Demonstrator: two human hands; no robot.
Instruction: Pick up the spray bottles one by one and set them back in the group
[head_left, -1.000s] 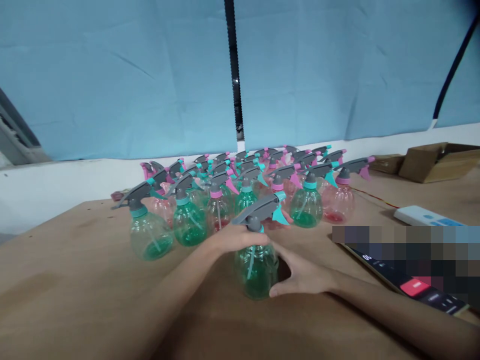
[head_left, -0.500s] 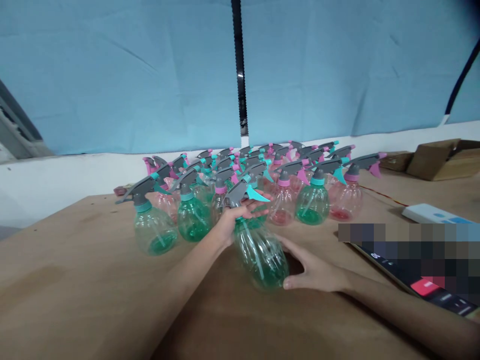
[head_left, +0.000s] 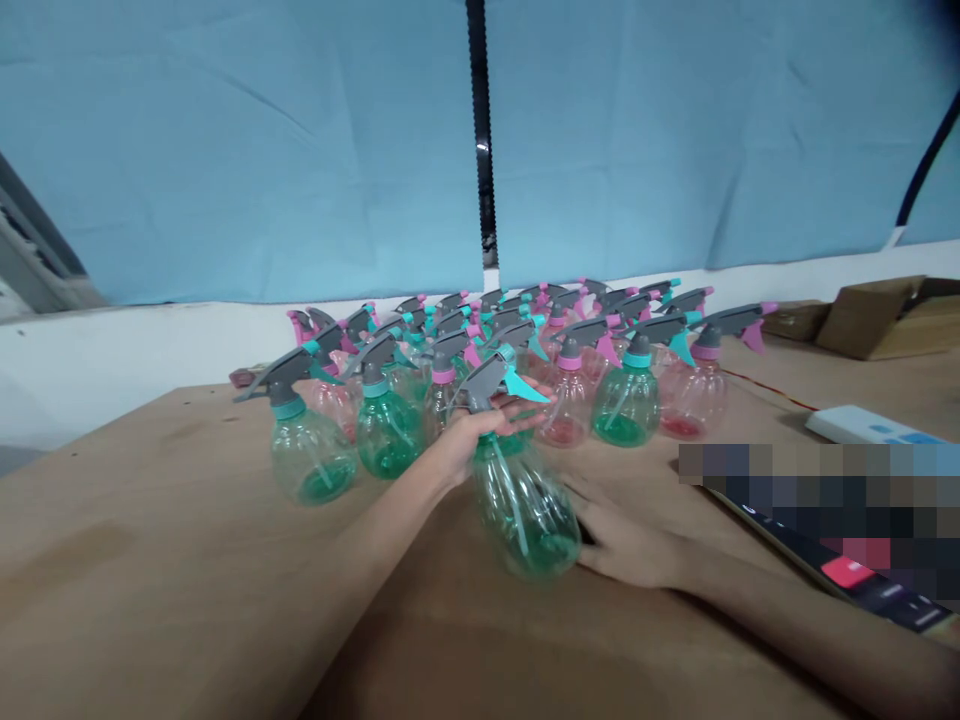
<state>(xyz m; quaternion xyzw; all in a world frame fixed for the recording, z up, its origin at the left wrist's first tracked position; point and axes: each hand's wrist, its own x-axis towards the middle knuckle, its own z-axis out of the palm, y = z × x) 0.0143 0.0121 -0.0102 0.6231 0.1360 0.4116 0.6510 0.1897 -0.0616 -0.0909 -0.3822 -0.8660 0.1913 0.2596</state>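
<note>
A clear green spray bottle [head_left: 529,510] with a grey head and turquoise trigger tilts over the table, its base toward the lower right. My left hand [head_left: 480,430] is closed around its neck, just under the spray head, with several fingers reaching out behind it. Beside the bottle's lower right side is my right hand [head_left: 630,540], slightly blurred. Its thumb and fingers are apart and their tips are partly hidden by the bottle; whether they touch it I cannot tell. Behind stand a green spray bottle [head_left: 390,430] and a pink spray bottle [head_left: 564,405].
Several more pink and green spray bottles crowd the back of the wooden table [head_left: 150,540]. One green bottle [head_left: 307,455] stands at the group's left front. On the right are a phone-like dark screen [head_left: 847,570], partly pixelated, a white box [head_left: 862,425] and an open cardboard box [head_left: 870,320].
The bottle in my left hand has shifted slightly to the right. My right hand's thumb has moved from the front of the bottle's base to its right side, partly behind it.
</note>
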